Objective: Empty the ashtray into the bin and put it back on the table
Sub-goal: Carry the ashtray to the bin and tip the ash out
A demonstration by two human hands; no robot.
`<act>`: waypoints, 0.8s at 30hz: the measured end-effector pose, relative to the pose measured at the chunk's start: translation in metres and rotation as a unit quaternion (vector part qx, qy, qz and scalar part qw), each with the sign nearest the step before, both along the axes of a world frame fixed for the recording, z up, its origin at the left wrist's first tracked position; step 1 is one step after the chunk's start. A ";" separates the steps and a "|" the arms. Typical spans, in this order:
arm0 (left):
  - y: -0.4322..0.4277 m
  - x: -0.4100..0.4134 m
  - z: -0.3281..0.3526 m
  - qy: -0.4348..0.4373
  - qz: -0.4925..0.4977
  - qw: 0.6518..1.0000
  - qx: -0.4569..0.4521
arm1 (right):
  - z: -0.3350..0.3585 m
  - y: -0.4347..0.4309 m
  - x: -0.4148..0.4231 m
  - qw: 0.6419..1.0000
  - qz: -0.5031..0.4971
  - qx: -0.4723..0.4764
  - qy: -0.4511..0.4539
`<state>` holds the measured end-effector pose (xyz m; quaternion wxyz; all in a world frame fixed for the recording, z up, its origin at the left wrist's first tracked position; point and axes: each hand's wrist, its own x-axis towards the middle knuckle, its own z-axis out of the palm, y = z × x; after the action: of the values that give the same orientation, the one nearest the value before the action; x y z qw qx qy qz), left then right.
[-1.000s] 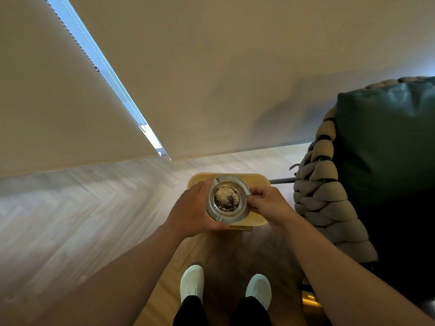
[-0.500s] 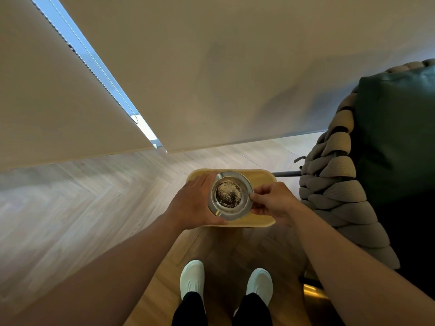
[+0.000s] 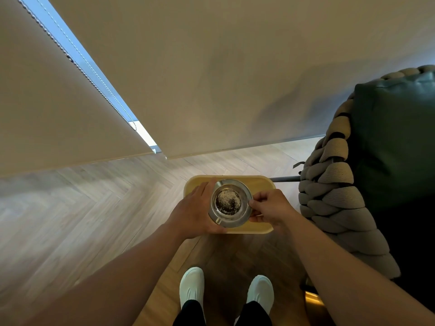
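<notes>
Blinds (image 3: 211,78), smooth and beige, are filling the space beyond the grip, with a bright slit of window and a beaded cord running between two panels. Herringbone wood flooring (image 3: 82,220) is spreading out to the left of the hands and beneath them. Just to the right of the grip, a chair (image 3: 341,208) wrapped in thick, rounded, knitted grey braid is holding a dark green, leathery cushion (image 3: 395,142). Directly under the hands, a small table (image 3: 261,187) of pale wood with rounded corners is standing. The left hand (image 3: 195,215) is cupping the near-left side of the ashtray (image 3: 231,203), fingers curled round its rim, while the right hand (image 3: 270,208) is pinching the rim on the opposite side. The ashtray is a round, shiny metal dish with a wide flat lip, holding a speckled mound of grey-black ash; whether it is resting on the table or lifted just clear cannot be told. Two white shoes (image 3: 191,285) are showing below the grip.
</notes>
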<state>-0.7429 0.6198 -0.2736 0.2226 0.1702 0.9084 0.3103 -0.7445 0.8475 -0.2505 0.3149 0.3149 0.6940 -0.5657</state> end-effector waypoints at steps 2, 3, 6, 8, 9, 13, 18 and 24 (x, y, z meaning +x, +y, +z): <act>-0.004 -0.001 0.002 0.008 -0.006 1.000 -0.003 | -0.001 0.001 0.000 1.000 -0.007 0.004 -0.002; -0.007 -0.001 0.003 0.016 -0.011 1.000 0.003 | -0.001 0.002 0.000 1.000 -0.008 0.007 -0.004; -0.017 0.001 0.008 0.086 -0.029 0.996 0.011 | -0.002 0.006 0.001 1.000 -0.010 0.020 -0.004; -0.025 0.002 0.008 0.137 -0.041 0.989 -0.029 | -0.002 0.010 0.001 1.000 -0.011 0.027 -0.003; -0.028 0.002 0.008 0.143 -0.050 0.987 -0.059 | -0.002 0.011 0.001 0.999 -0.011 0.030 -0.002; -0.038 -0.004 0.004 0.098 -0.062 0.983 -0.140 | -0.003 0.015 0.002 0.999 -0.009 0.039 0.005; -0.044 -0.008 -0.004 0.056 -0.059 0.983 -0.166 | -0.004 0.015 0.001 0.999 -0.010 0.043 0.012; -0.051 -0.006 -0.013 0.053 -0.073 0.978 -0.189 | -0.005 0.015 0.002 0.999 -0.017 0.048 0.017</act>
<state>-0.7490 0.5684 -0.2869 0.2244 0.2065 0.9464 0.1063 -0.7426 0.8621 -0.2555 0.2778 0.3318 0.7202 -0.5423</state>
